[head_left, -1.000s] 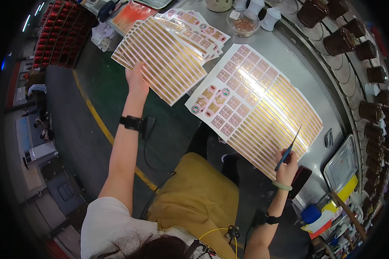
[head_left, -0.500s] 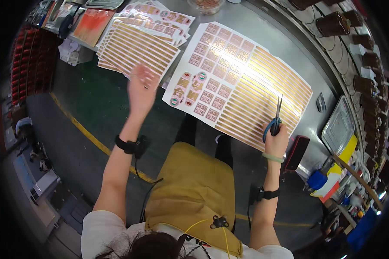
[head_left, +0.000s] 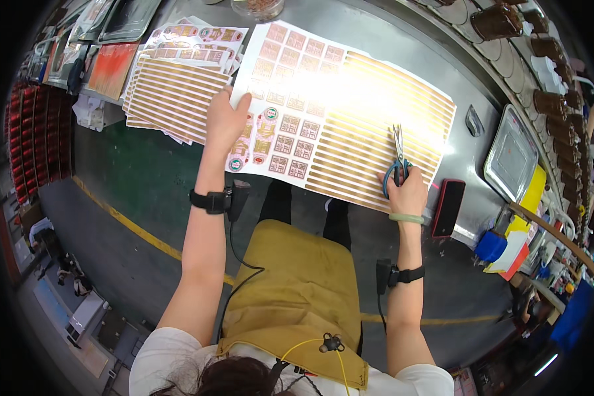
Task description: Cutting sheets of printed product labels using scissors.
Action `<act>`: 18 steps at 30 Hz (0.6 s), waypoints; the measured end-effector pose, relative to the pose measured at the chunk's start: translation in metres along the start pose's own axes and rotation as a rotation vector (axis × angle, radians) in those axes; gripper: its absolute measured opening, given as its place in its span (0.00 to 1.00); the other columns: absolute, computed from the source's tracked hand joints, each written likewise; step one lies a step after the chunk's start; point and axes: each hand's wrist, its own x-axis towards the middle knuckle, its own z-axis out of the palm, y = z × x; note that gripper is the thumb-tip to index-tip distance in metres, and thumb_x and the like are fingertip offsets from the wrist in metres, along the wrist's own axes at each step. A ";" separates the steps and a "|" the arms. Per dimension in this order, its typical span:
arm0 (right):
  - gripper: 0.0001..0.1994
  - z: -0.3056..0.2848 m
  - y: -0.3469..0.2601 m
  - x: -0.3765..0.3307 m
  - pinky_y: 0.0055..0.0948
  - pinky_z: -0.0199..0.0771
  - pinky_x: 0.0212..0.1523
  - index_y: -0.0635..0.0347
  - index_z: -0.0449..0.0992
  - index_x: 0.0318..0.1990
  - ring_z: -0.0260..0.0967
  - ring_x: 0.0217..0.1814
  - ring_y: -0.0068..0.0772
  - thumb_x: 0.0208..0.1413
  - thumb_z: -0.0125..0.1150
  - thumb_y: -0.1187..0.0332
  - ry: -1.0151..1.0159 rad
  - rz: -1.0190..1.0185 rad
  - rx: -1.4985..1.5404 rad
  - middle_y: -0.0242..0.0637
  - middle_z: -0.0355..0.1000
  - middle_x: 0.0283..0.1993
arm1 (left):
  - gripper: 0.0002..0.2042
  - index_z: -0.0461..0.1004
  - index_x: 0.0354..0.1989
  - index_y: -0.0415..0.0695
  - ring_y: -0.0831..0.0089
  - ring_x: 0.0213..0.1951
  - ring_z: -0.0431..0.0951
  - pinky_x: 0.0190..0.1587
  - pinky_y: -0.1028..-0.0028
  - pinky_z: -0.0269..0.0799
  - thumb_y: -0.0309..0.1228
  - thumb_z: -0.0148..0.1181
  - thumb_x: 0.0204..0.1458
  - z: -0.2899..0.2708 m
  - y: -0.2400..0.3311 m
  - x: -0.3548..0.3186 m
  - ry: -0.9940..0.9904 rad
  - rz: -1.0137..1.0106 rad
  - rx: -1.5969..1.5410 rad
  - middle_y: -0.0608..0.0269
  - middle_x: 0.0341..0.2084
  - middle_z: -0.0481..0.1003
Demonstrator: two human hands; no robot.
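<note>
The left hand (head_left: pixel 226 119) lies flat on the big sticker sheet (head_left: pixel 336 112) at the bench's (head_left: pixel 472 86) near edge, holding nothing. The right hand (head_left: pixel 407 193) grips blue scissors (head_left: pixel 397 158) on the sheet. A sheet pile (head_left: pixel 175 92) sits left; a red phone (head_left: pixel 447 208) and metal tray (head_left: pixel 511 162) sit right.
</note>
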 end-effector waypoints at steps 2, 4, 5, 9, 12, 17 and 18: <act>0.20 0.003 0.005 0.001 0.44 0.70 0.37 0.64 0.70 0.33 0.72 0.32 0.52 0.40 0.72 0.60 0.027 -0.024 -0.007 0.45 0.73 0.27 | 0.18 0.70 0.52 0.35 0.46 0.37 0.77 0.40 0.59 0.71 0.27 0.55 0.53 -0.012 0.025 -0.010 -0.063 0.160 -0.206 0.41 0.33 0.77; 0.22 0.010 0.014 0.002 0.43 0.69 0.35 0.64 0.70 0.32 0.71 0.30 0.50 0.40 0.72 0.56 0.075 -0.043 -0.006 0.43 0.72 0.25 | 0.23 0.69 0.58 0.42 0.49 0.36 0.78 0.38 0.61 0.72 0.21 0.51 0.50 -0.011 0.064 -0.042 -0.001 0.308 0.142 0.44 0.35 0.77; 0.23 0.011 0.013 0.001 0.41 0.68 0.33 0.64 0.70 0.31 0.70 0.28 0.47 0.41 0.73 0.53 0.116 -0.073 -0.002 0.41 0.71 0.24 | 0.26 0.68 0.59 0.44 0.54 0.36 0.79 0.37 0.64 0.74 0.19 0.52 0.47 -0.003 0.069 -0.056 0.102 0.468 0.095 0.45 0.39 0.77; 0.22 0.011 0.010 0.000 0.42 0.68 0.32 0.63 0.70 0.30 0.70 0.27 0.47 0.42 0.72 0.54 0.141 -0.102 -0.018 0.40 0.71 0.22 | 0.28 0.68 0.60 0.47 0.56 0.40 0.79 0.39 0.66 0.77 0.19 0.54 0.46 0.018 0.066 -0.075 0.186 0.697 0.237 0.45 0.47 0.74; 0.21 0.008 0.006 -0.002 0.42 0.67 0.31 0.63 0.69 0.29 0.70 0.26 0.47 0.43 0.71 0.55 0.138 -0.086 0.022 0.40 0.71 0.22 | 0.29 0.66 0.62 0.47 0.53 0.41 0.79 0.40 0.66 0.76 0.16 0.52 0.47 0.022 0.064 -0.074 0.226 0.669 0.253 0.47 0.47 0.75; 0.21 0.008 0.004 -0.006 0.40 0.67 0.30 0.63 0.69 0.28 0.68 0.23 0.43 0.43 0.72 0.56 0.164 -0.080 0.059 0.39 0.69 0.21 | 0.30 0.61 0.64 0.45 0.52 0.40 0.78 0.40 0.64 0.75 0.24 0.57 0.49 0.020 0.061 -0.074 0.196 0.623 0.236 0.47 0.46 0.75; 0.21 0.004 0.001 -0.007 0.40 0.67 0.30 0.63 0.69 0.28 0.68 0.23 0.43 0.43 0.72 0.56 0.163 -0.076 0.057 0.39 0.69 0.21 | 0.30 0.61 0.64 0.45 0.52 0.40 0.78 0.40 0.64 0.75 0.24 0.57 0.49 0.019 0.060 -0.072 0.192 0.623 0.236 0.47 0.46 0.75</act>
